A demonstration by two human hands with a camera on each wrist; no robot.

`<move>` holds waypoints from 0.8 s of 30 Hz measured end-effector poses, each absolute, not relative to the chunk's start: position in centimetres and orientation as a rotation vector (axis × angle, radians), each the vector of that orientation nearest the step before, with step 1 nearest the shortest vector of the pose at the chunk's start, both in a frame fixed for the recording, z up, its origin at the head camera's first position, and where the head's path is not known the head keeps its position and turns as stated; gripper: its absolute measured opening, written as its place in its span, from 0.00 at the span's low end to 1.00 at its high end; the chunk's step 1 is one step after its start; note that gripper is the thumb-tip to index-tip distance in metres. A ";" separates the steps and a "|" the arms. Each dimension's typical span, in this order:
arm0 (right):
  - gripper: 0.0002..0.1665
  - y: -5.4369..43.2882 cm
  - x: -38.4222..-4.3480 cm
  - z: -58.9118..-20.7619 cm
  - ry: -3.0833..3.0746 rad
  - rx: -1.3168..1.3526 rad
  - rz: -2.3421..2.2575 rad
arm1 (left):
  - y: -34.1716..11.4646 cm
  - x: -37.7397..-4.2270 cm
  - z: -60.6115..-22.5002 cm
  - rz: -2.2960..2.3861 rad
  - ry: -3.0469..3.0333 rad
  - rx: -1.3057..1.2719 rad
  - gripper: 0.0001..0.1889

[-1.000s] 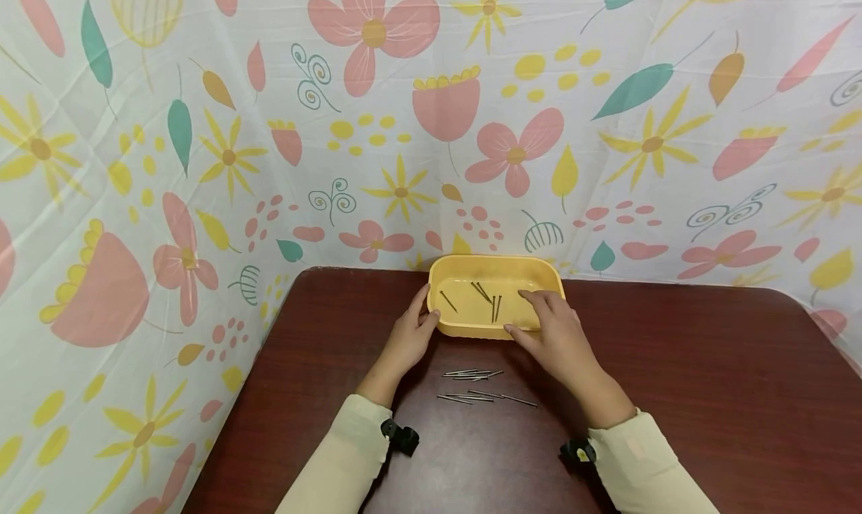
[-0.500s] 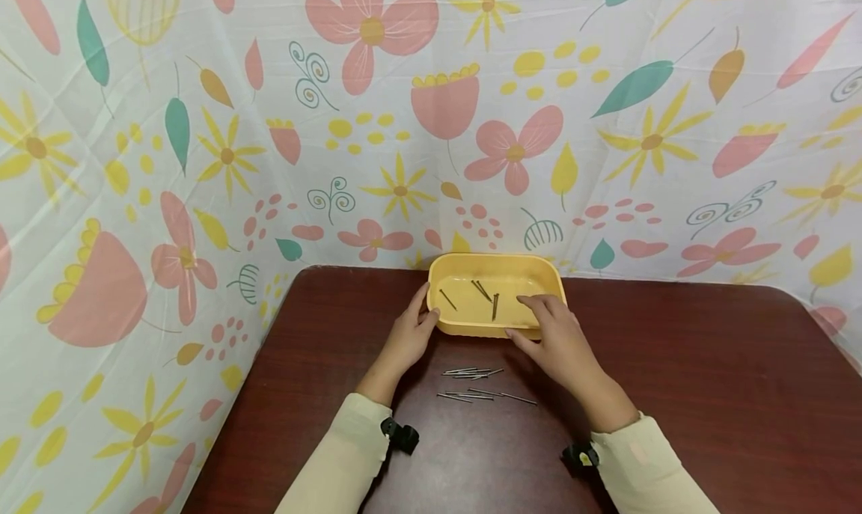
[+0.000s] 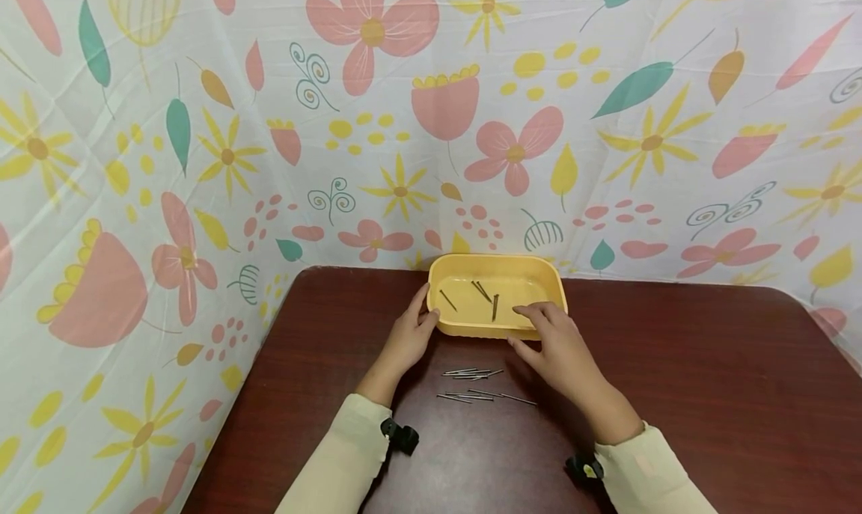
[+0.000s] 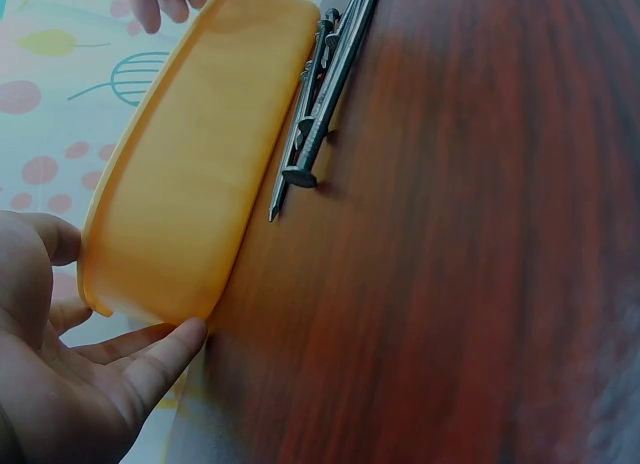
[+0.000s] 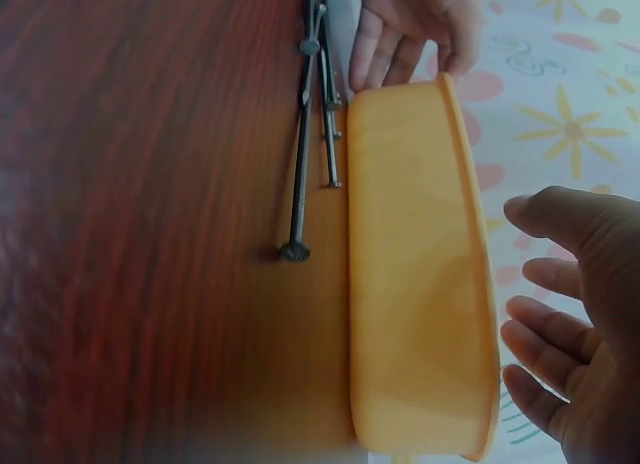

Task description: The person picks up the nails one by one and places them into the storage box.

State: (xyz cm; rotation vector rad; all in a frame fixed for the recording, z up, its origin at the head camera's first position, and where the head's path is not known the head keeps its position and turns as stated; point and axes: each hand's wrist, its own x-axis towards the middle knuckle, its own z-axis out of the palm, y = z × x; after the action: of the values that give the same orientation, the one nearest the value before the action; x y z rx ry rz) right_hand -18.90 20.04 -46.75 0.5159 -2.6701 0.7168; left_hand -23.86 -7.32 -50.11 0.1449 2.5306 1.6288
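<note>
A yellow plastic tray (image 3: 465, 316) stands at the table's far edge with several nails (image 3: 481, 291) lying on its floor. At its left end, my left hand (image 3: 408, 336) grips the front corner, the thumb on the rim and the fingers along the end wall; the left wrist view shows this hand (image 4: 90, 369) at the tray's end too. Over the tray's front right part hovers my right hand (image 3: 562, 346), thumb and fingers apart and nothing held. The right wrist view shows its fingers (image 5: 548, 339) spread beside the rim.
On the dark red wooden table (image 3: 673, 379), in front of the tray, lie two loose groups of nails, a farther one (image 3: 471, 373) and a nearer one (image 3: 481, 397). A floral cloth (image 3: 377, 125) hangs behind the table and along its left side.
Two nails near the tray's middle, slightly apart before, now lie against each other. My right hand has drawn back a little toward the tray's front. The left hand keeps its place.
</note>
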 end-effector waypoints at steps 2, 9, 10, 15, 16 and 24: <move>0.30 19.9 -18.7 -46.7 -2.656 0.525 0.713 | -7.3 -23.9 -50.1 1.630 2.524 0.144 0.32; 0.26 19.3 -18.2 -46.7 -2.649 0.558 0.713 | -7.4 -23.8 -50.0 1.624 2.527 0.134 0.32; 0.25 19.3 -18.1 -46.7 -2.656 0.560 0.710 | -7.4 -23.8 -50.0 1.625 2.527 0.133 0.32; 0.22 18.9 -17.9 -47.1 -2.667 0.602 0.690 | -7.3 -23.8 -50.0 1.637 2.527 0.134 0.32; 0.22 18.9 -17.9 -47.1 -2.665 0.616 0.686 | -7.3 -23.8 -50.0 1.640 2.526 0.135 0.32; 0.17 18.5 -17.8 -47.5 -2.705 0.681 0.646 | -7.3 -23.8 -50.0 1.631 2.543 0.132 0.32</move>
State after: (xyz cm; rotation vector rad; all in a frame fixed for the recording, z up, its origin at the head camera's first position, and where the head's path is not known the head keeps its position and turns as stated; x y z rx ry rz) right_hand -17.77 18.48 -47.52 0.6809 -2.7051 0.6459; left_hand -23.79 -7.30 -49.96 0.1315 2.5430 1.6307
